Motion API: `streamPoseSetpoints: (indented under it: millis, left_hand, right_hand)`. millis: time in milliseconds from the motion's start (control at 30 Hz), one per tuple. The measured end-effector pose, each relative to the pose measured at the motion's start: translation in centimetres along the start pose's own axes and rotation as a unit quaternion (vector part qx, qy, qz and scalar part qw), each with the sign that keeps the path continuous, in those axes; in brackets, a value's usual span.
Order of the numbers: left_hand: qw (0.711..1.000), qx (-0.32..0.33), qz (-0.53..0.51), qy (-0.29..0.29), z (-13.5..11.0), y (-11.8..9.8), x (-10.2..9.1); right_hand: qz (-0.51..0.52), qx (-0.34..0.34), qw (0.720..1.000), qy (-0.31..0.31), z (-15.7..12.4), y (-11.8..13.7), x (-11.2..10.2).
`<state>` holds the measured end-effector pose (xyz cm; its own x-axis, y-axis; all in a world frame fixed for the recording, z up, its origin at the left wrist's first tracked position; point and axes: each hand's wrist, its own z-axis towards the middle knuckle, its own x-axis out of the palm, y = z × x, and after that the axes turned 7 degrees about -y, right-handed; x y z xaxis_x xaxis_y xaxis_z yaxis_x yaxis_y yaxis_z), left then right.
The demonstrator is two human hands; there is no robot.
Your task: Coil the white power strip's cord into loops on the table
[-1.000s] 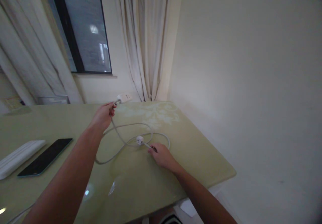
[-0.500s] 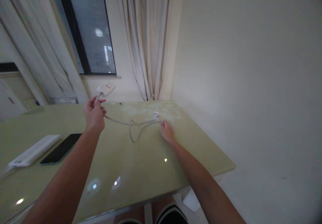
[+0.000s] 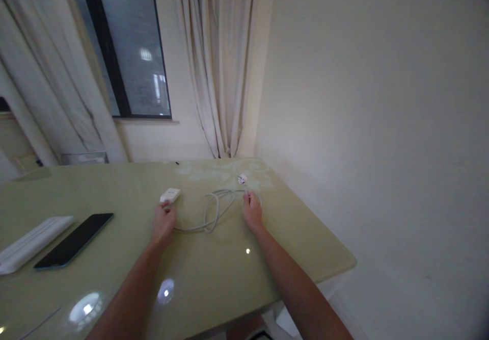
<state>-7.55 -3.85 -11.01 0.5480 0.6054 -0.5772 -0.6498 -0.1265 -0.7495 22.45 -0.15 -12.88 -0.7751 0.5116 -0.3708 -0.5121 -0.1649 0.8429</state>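
Note:
My left hand [image 3: 164, 223] is closed round the cord end of a small white power strip [image 3: 170, 195], which is low at the table surface. From there a pale grey cord [image 3: 206, 226] runs in loose loops across the table to my right hand [image 3: 252, 211]. That hand pinches the cord just below its white plug [image 3: 242, 179], whose metal pins face away from me. Fingers hide the exact spots where the cord is gripped.
At the left lie a black smartphone [image 3: 74, 240] and a longer white power strip [image 3: 36, 243] on the glossy greenish table [image 3: 206, 284]. A wall [image 3: 367, 141] borders the table's right side. Curtains [image 3: 221, 64] and a window [image 3: 132, 44] are behind it.
My left hand has lowered the small power strip from the air to the table and shifted slightly right. The cord's loops have drawn together. My right hand keeps hold near the plug.

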Motion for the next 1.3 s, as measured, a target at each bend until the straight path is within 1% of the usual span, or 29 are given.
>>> streamPoseSetpoints:
  millis: [33,100,133,167,200,233,267,333,367,433,467,500,533,600,633,667,700,733,767,800,867,900,967,1000,1067,1133,1167,1200,1300]
  left_hand:
    - [1.000,-0.001,0.021,-0.004,-0.1,0.2,-0.1]
    - [0.997,-0.019,0.052,-0.043,-0.5,0.3,-0.6]
    - [0.996,-0.013,0.065,-0.061,-0.8,0.2,-0.9]
    - [0.996,0.008,0.066,-0.066,-1.2,0.0,-1.1]
    - [0.996,0.044,0.048,-0.052,-1.8,-0.4,-1.1]
    - [0.995,0.094,0.018,-0.017,-2.5,-0.8,-1.0]
    - [0.987,0.153,-0.016,0.034,-3.3,-1.4,-0.6]
    - [0.954,0.258,-0.055,0.141,-5.3,-2.6,0.6]
    - [0.941,0.289,-0.036,0.172,-6.2,-3.2,1.3]
    - [0.933,0.289,-0.016,0.212,-7.6,-4.3,2.6]
    - [0.937,0.268,-0.023,0.222,-7.9,-4.6,2.9]
    - [0.945,0.238,-0.042,0.220,-8.0,-4.8,3.0]
    - [0.955,0.207,-0.066,0.202,-7.8,-4.7,2.8]
    - [0.974,0.163,-0.094,0.124,-7.0,-4.2,1.8]
    - [0.980,0.161,-0.092,0.078,-6.5,-3.7,1.1]
    - [0.980,0.176,-0.079,0.041,-6.0,-3.1,0.3]
    - [0.976,0.207,-0.058,0.024,-5.7,-2.6,-0.3]
    - [0.967,0.251,-0.030,0.029,-5.5,-2.1,-0.9]
    - [0.951,0.305,0.002,0.055,-5.5,-1.7,-1.2]
    - [0.926,0.363,0.037,0.093,-5.7,-1.5,-1.4]
    - [0.859,0.468,0.103,0.180,-6.3,-1.6,-1.2]
    - [0.825,0.507,0.131,0.213,-6.7,-1.8,-0.9]
    - [0.775,0.552,0.177,0.251,-7.3,-2.4,-0.2]
    - [0.760,0.561,0.196,0.264,-7.4,-2.7,0.1]
    - [0.744,0.559,0.222,0.290,-7.5,-3.2,0.7]
    - [0.746,0.540,0.233,0.312,-7.2,-3.6,1.1]
    - [0.756,0.523,0.236,0.315,-7.0,-3.8,1.3]
    - [0.773,0.500,0.237,0.310,-6.8,-3.9,1.4]
    - [0.838,0.424,0.216,0.266,-6.4,-4.4,2.2]
  right_hand:
    - [0.007,0.000,1.000,-0.003,0.0,-0.1,0.0]
    - [0.021,0.000,1.000,-0.009,0.0,-0.3,-0.1]
    - [0.028,0.000,1.000,-0.011,0.0,-0.4,-0.1]
    - [0.035,0.000,0.999,-0.013,0.1,-0.4,-0.1]
    - [0.042,-0.001,0.999,-0.014,0.1,-0.4,-0.2]
    - [0.049,-0.002,0.999,-0.014,0.1,-0.4,-0.1]
    - [0.057,-0.004,0.998,-0.012,0.0,-0.2,-0.1]
    - [0.072,-0.010,0.997,-0.004,-0.3,0.1,0.0]
    - [0.080,-0.015,0.997,0.001,-0.5,0.3,0.0]
    - [0.094,-0.024,0.995,0.009,-0.9,0.7,0.0]
    - [0.100,-0.026,0.995,0.009,-1.1,0.8,-0.1]
    - [0.104,-0.027,0.994,0.005,-1.2,0.9,-0.3]
    - [0.108,-0.025,0.994,-0.005,-1.2,1.0,-0.5]
    - [0.117,-0.014,0.993,-0.033,-1.0,1.0,-1.1]
    - [0.124,-0.007,0.991,-0.048,-0.8,1.0,-1.4]
    - [0.133,0.001,0.989,-0.063,-0.6,0.9,-1.6]
    - [0.145,0.010,0.986,-0.076,-0.4,0.9,-1.8]
    - [0.158,0.019,0.983,-0.088,-0.2,0.9,-1.9]
    - [0.172,0.029,0.980,-0.100,0.0,0.8,-2.0]
    - [0.185,0.039,0.976,-0.110,0.1,0.8,-2.0]
    - [0.212,0.057,0.968,-0.124,0.4,0.7,-2.0]
    - [0.226,0.064,0.964,-0.126,0.5,0.6,-2.0]
    - [0.252,0.075,0.957,-0.125,0.8,0.5,-2.1]
    - [0.265,0.080,0.953,-0.125,1.0,0.4,-2.3]
    - [0.291,0.091,0.943,-0.130,1.3,0.3,-2.6]
    - [0.315,0.104,0.933,-0.143,1.7,0.3,-3.0]
    - [0.325,0.111,0.927,-0.148,1.8,0.3,-3.1]
    - [0.333,0.117,0.923,-0.151,1.9,0.4,-3.1]
    - [0.345,0.133,0.919,-0.137,1.5,0.6,-3.0]
